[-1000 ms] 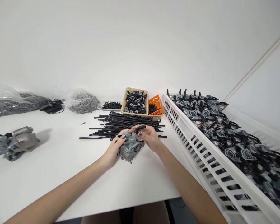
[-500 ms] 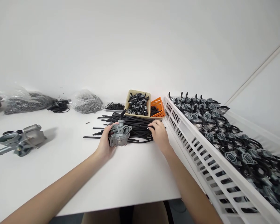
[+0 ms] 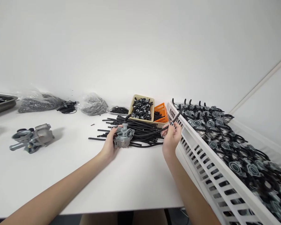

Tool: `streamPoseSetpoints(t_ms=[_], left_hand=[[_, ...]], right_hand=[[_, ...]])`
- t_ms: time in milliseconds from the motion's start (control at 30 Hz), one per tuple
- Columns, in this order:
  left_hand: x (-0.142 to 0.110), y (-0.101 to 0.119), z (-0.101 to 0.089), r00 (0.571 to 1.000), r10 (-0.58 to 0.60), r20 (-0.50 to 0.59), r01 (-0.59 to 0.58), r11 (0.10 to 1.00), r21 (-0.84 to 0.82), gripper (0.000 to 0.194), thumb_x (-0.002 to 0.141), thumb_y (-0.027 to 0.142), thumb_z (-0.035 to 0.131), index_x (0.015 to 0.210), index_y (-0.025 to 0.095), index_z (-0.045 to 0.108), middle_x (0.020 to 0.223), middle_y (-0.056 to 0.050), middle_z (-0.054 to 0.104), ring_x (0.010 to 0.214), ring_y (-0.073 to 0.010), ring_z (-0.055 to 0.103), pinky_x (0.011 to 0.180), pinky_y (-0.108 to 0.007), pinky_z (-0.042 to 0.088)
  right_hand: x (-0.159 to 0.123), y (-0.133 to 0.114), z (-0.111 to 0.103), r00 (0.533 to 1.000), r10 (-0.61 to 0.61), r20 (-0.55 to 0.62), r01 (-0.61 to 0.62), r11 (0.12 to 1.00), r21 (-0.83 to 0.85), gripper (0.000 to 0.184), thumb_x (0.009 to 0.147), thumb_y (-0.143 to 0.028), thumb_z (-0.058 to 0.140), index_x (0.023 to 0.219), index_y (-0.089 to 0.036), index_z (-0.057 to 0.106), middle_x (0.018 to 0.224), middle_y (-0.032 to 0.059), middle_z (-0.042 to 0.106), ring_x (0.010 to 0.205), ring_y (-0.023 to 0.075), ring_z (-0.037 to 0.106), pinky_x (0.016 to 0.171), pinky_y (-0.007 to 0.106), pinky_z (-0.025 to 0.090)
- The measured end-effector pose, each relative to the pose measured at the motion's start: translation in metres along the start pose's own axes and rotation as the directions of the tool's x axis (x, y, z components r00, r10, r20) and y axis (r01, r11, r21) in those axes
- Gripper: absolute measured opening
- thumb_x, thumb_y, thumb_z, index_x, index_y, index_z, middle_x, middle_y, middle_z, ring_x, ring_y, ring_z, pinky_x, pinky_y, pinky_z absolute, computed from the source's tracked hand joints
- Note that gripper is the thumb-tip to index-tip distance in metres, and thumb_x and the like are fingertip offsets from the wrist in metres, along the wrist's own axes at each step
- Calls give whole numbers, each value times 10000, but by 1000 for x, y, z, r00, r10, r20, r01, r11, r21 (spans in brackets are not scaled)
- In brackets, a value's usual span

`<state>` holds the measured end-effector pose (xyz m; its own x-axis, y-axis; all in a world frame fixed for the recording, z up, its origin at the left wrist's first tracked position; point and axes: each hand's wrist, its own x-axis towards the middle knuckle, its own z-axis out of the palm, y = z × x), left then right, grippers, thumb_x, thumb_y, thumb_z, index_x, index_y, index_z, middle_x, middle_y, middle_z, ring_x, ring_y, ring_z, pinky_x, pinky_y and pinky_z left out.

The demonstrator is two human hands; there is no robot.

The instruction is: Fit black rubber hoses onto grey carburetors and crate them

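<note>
My left hand (image 3: 110, 143) is closed around a silver metal carburetor (image 3: 123, 138) with a black capped tube on its top. It is held upright just in front of a pile of black rubber hoses (image 3: 142, 132). Over the right end of that pile, my right hand (image 3: 172, 136) pinches one black hose (image 3: 177, 115). One end of this hose sticks up past the fingers, and its other part slants down left over the pile. A second carburetor (image 3: 34, 137) lies on the white table, well to the left.
A white slatted crate (image 3: 208, 156) full of carburetors fills the right side. Behind the pile stand a cream bin (image 3: 132, 109) of small capped parts and an orange basket (image 3: 164, 109). Plastic bags (image 3: 93, 104), black rings (image 3: 119, 110) and a metal tray (image 3: 7, 107) line the wall.
My right hand has lifted a hose from the pile and moved right with it, turning palm up. My left hand still holds the carburetor. The view has shifted slightly left.
</note>
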<state>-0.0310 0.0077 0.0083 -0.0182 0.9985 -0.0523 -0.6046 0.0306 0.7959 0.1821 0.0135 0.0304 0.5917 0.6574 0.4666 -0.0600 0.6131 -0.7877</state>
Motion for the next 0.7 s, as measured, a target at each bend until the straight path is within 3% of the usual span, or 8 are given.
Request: streamPoseSetpoints(t_ms=[200, 333, 567, 700], left_hand=[[3, -1, -2, 998, 9, -57, -10, 1000, -13, 298, 788, 377, 596, 1015, 190, 639, 925, -25, 702, 745, -178, 668, 540, -223, 525], [4, 1, -3, 998, -10, -59, 9, 1000, -11, 280, 802, 378, 570, 1015, 206, 626, 878, -22, 702, 683, -184, 675, 509, -247, 531], [2, 3, -2, 996, -65, -54, 64, 998, -11, 298, 808, 396, 550, 1048, 225, 596, 853, -33, 690, 584, -193, 678, 438, -279, 525], [2, 2, -2, 997, -64, -54, 63, 998, -14, 314, 801, 395, 570, 1052, 209, 611, 853, -32, 695, 625, -188, 683, 478, -275, 544]], right_hand=[[0, 4, 3, 984, 179, 11, -179, 978, 105, 242, 815, -365, 623, 952, -207, 500, 640, -70, 592, 420, 53, 481, 412, 190, 351], [4, 1, 3, 968, 251, 5, -249, 955, 162, 253, 795, -387, 644, 901, -210, 496, 610, -86, 552, 417, 45, 463, 416, 186, 353], [-5, 8, 10, 912, 376, 165, -406, 887, 221, 276, 755, -373, 700, 860, -205, 508, 649, -65, 590, 452, 42, 481, 419, 169, 358], [-7, 6, 11, 881, 437, 179, -472, 831, 295, 227, 758, -312, 696, 850, -202, 520, 667, -58, 600, 477, 44, 493, 422, 160, 388]])
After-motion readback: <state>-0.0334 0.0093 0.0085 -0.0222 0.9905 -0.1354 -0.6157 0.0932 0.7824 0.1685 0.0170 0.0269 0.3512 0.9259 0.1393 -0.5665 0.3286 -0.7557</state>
